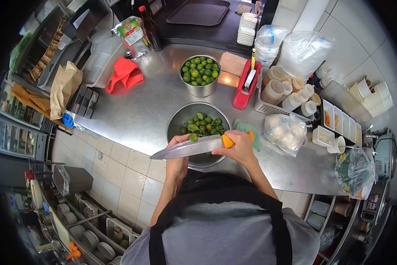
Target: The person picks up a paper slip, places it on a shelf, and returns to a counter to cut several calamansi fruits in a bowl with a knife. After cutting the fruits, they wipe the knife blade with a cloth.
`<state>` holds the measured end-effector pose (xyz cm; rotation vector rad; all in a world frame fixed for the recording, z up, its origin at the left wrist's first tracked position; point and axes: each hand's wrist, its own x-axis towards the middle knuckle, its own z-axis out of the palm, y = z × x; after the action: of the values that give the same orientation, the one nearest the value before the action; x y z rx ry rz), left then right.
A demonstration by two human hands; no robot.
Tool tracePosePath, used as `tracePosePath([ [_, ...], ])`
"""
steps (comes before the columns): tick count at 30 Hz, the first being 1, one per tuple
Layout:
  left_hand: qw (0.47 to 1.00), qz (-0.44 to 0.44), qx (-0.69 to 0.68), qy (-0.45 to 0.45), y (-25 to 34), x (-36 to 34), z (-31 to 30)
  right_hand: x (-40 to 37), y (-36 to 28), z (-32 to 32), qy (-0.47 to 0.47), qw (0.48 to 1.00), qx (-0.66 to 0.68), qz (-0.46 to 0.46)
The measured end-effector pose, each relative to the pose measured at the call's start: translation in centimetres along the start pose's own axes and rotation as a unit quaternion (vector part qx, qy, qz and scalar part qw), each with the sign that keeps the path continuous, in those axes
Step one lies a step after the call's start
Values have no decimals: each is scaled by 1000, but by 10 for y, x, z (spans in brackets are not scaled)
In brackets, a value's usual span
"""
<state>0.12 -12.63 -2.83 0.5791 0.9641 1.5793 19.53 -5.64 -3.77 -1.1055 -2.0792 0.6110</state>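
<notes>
My right hand (pixel 239 148) is wrapped round the yellow handle of a large kitchen knife (pixel 187 148), its broad blade pointing left across my body. Behind the blade, my left hand (pixel 177 142) pinches a small green lime (pixel 193 138) in its fingertips; the blade hides part of that hand. Both hands are over the near side of a wide steel bowl (pixel 169 121), which holds several green limes and some leaves (pixel 200 126). Farther back stands a smaller steel pot (pixel 199 90), heaped with green limes (pixel 200 70).
Right of the pot are a red tape dispenser (pixel 241 98) and a basket (pixel 262 107) of squeeze bottles. A green cloth (pixel 254 141) and a tied plastic bag (pixel 286 132) lie right of the bowl. A red cloth (pixel 124 75) and a dark sauce bottle (pixel 151 31) are at the back left.
</notes>
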Motion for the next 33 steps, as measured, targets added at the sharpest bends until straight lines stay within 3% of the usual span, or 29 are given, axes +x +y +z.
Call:
tracePosePath([
  [5,998,-56,-7,-17,-12,2,-5,1,-18,4,14,998,12,-58],
  [17,996,-88,-18,-16,0,-1,-6,-2,7,3,-6,1000,27,-6],
  [20,989,-138,-11,-59,8,10,-11,-1,7,3,-5,999,47,13],
  [23,992,-112,28,-43,2,50,-17,0,3,0,-47,992,45,104],
  [24,989,-62,122,-60,6,69,-14,0,3,1,-49,988,71,124],
  [25,977,-55,207,-15,13,93,-5,-1,4,2,-51,983,97,144],
  [27,954,115,275,-27,1,157,-15,-4,7,5,-56,976,126,166],
  [29,885,210,412,55,6,202,-5,-6,9,7,-60,975,131,169],
  [32,806,314,495,86,-1,256,-4,-7,4,4,-62,976,119,173],
  [33,805,317,494,82,-5,269,-4,-7,3,3,-62,976,113,174],
])
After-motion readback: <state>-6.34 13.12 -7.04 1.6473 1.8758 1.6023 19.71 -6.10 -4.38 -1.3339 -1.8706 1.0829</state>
